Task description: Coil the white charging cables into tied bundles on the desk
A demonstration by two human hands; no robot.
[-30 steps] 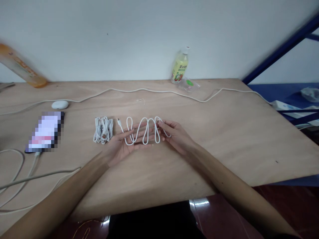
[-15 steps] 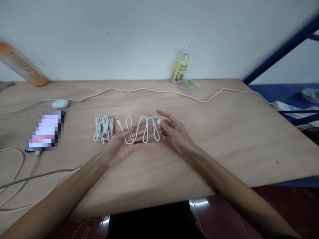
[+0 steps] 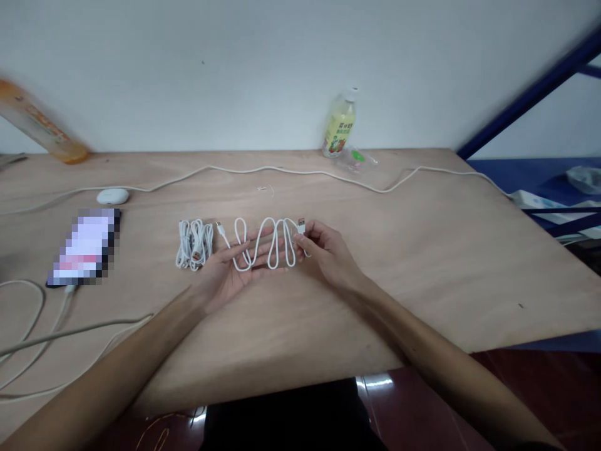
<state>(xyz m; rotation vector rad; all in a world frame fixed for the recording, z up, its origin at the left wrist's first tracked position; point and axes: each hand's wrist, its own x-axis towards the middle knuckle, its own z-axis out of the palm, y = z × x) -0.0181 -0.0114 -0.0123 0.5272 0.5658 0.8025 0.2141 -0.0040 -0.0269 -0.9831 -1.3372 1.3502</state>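
Observation:
A white USB charging cable (image 3: pixel 256 249), laid in wavy loops, rests across the upturned palm and fingers of my left hand (image 3: pixel 228 275). Its thumb lies over the loops while the other fingers stretch out beneath them. The small USB-C plug (image 3: pixel 220 228) sticks out past the thumb on the left. My right hand (image 3: pixel 329 254) pinches the other end, just below the USB-A plug (image 3: pixel 301 224), which points up and away. Left of my left hand, several bundled white cables (image 3: pixel 193 243) lie side by side on the wooden table (image 3: pixel 413 257).
A phone (image 3: pixel 87 247) with a cable plugged in and a white earbud case (image 3: pixel 113 196) lie at left. A long white cord (image 3: pixel 270 168) crosses behind. Small ties (image 3: pixel 265 188), a yellow drink bottle (image 3: pixel 340 128), clear plastic wrapping (image 3: pixel 357 159) and an orange bottle (image 3: pixel 44 125) are farther back.
The USB-A plug has turned from tilted toward my right hand to pointing upward. My right fingers have curled in closer around that cable end. My left hand has hardly moved.

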